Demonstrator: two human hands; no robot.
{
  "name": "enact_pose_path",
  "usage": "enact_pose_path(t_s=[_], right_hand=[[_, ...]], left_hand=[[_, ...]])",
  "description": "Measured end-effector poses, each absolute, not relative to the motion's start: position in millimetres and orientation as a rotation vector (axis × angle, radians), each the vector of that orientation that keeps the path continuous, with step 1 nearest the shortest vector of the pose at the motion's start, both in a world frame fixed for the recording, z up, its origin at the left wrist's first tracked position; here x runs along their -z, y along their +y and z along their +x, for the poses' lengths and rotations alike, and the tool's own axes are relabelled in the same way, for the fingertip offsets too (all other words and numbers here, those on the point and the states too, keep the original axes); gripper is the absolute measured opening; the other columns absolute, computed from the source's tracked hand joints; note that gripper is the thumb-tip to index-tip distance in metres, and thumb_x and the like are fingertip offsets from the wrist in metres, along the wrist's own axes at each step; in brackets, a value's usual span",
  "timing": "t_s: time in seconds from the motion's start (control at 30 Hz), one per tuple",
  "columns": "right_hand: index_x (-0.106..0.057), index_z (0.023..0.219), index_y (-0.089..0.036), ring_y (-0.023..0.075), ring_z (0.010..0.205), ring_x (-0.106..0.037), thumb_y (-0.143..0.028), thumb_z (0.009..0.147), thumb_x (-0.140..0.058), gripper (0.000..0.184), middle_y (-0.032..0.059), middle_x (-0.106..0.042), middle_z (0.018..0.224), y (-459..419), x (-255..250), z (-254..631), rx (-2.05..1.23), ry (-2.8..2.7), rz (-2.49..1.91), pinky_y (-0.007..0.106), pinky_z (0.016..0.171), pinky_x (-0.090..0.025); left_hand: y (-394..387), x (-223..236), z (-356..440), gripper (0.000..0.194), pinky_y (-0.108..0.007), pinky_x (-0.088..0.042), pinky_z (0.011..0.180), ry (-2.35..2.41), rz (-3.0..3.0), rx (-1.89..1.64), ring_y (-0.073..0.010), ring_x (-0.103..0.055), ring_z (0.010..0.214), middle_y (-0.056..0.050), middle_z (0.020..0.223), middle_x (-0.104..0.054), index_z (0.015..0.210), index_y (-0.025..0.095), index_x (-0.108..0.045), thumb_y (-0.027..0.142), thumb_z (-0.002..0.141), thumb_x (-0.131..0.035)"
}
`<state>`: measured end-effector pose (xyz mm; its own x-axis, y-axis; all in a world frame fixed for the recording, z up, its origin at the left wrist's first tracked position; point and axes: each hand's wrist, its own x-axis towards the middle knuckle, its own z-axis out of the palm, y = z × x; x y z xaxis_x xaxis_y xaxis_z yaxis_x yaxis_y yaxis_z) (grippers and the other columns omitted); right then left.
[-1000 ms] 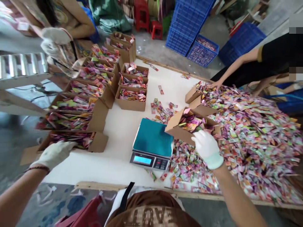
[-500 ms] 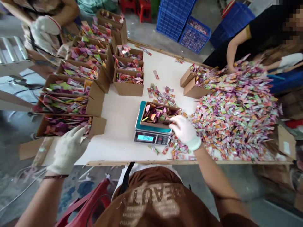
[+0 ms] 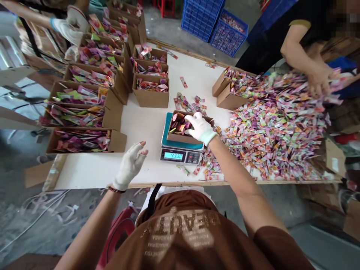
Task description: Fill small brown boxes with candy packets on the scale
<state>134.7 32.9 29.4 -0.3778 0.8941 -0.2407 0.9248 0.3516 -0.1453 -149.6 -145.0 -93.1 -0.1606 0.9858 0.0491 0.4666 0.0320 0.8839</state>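
My right hand (image 3: 200, 127), in a white glove, rests inside a cardboard box (image 3: 177, 137) of colourful sachets that sits on a teal digital scale (image 3: 180, 154). Its fingers are curled down into the sachets; whether they grip any is hidden. My left hand (image 3: 129, 165), in a white fingerless glove, hovers over the white table (image 3: 92, 172) left of the scale, fingers apart and holding nothing. A large heap of loose sachets (image 3: 278, 123) covers the table to the right.
Rows of filled cardboard boxes (image 3: 84, 112) line the table's left side, and three more (image 3: 151, 88) stand behind the scale. Two boxes (image 3: 226, 93) sit at the heap's edge. A person's hand (image 3: 319, 78) works the heap at right; another gloved hand (image 3: 70, 28) is at far left. Blue crates (image 3: 213, 22) stand beyond.
The box went from the heap's edge onto the scale. My right hand then moved from the box's front edge into the sachets. My left hand left the nearest filled box and came toward the scale.
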Motion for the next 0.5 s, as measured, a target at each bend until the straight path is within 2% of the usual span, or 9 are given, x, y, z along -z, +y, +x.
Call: enact_pose_path(t_s=[0.07, 0.1, 0.13, 0.2, 0.3, 0.37, 0.43, 0.5], right_hand=[[-0.069, 0.135, -0.024, 0.0285, 0.117, -0.064, -0.029, 0.097, -0.063, 0.039, 0.0135, -0.057, 0.139, 40, -17, 132, 0.378, 2.528, 1.563, 0.041, 0.101, -0.054], [-0.073, 0.128, -0.021, 0.0273, 0.120, -0.064, -0.020, 0.097, -0.057, 0.034, 0.0139, -0.061, 0.136, 41, -13, 134, 0.390, 2.576, 1.503, 0.039, 0.105, -0.052], [-0.076, 0.120, -0.018, 0.0255, 0.122, -0.065, -0.011, 0.096, -0.050, 0.036, 0.0142, -0.066, 0.131, 41, -9, 136, 0.414, 2.640, 1.436, 0.036, 0.109, -0.050], [-0.079, 0.106, -0.013, 0.0254, 0.118, -0.069, -0.005, 0.090, -0.049, 0.035, 0.0160, -0.074, 0.117, 37, -3, 148, 0.492, 2.746, 1.378, 0.036, 0.111, -0.050], [-0.080, 0.091, -0.017, 0.0285, 0.103, -0.075, -0.014, 0.091, -0.050, 0.030, 0.0148, -0.078, 0.104, 35, 8, 179, 0.616, 3.014, 1.430, 0.042, 0.101, -0.059], [-0.081, 0.092, -0.023, 0.0288, 0.100, -0.076, -0.024, 0.094, -0.052, 0.029, 0.0109, -0.080, 0.104, 36, 8, 202, 0.728, 3.170, 1.482, 0.045, 0.095, -0.062], [-0.081, 0.097, -0.028, 0.0279, 0.100, -0.077, -0.031, 0.096, -0.054, 0.027, 0.0073, -0.080, 0.106, 35, -7, 218, 0.821, 3.276, 1.566, 0.045, 0.095, -0.062], [-0.081, 0.099, -0.031, 0.0276, 0.099, -0.077, -0.037, 0.096, -0.059, 0.024, 0.0054, -0.081, 0.105, 32, -35, 229, 0.797, 3.333, 1.706, 0.046, 0.097, -0.062]], left_hand=[[-152, 92, -146, 0.055, -0.049, -0.051, 0.118, 1.696, 1.502, -1.028, -0.0316, -0.065, 0.131, -0.019, 0.137, -0.069, 0.133, 0.015, -0.067, 0.057, 0.100, -0.054], [-157, 91, -144, 0.055, -0.051, -0.051, 0.117, 1.689, 1.527, -0.998, -0.0321, -0.066, 0.130, -0.019, 0.137, -0.069, 0.133, 0.015, -0.067, 0.057, 0.101, -0.051], [-162, 88, -141, 0.055, -0.052, -0.053, 0.116, 1.683, 1.560, -0.968, -0.0325, -0.067, 0.129, -0.020, 0.135, -0.070, 0.133, 0.016, -0.067, 0.057, 0.101, -0.049], [-170, 83, -133, 0.055, -0.053, -0.057, 0.111, 1.663, 1.648, -0.916, -0.0324, -0.070, 0.126, -0.022, 0.132, -0.071, 0.135, 0.017, -0.067, 0.054, 0.104, -0.040], [-172, 78, -119, 0.040, -0.037, -0.062, 0.102, 1.705, 1.765, -0.892, -0.0268, -0.074, 0.120, -0.020, 0.125, -0.074, 0.126, 0.029, -0.075, 0.047, 0.104, -0.046], [-168, 77, -110, 0.035, -0.029, -0.062, 0.097, 1.713, 1.819, -0.872, -0.0231, -0.074, 0.118, -0.018, 0.125, -0.074, 0.125, 0.034, -0.076, 0.042, 0.105, -0.048], [-164, 75, -105, 0.034, -0.030, -0.063, 0.096, 1.714, 1.840, -0.866, -0.0229, -0.074, 0.118, -0.017, 0.124, -0.075, 0.126, 0.035, -0.075, 0.041, 0.105, -0.049], [-159, 75, -105, 0.035, -0.035, -0.064, 0.099, 1.704, 1.829, -0.880, -0.0250, -0.074, 0.119, -0.016, 0.124, -0.075, 0.128, 0.031, -0.074, 0.041, 0.104, -0.050]])
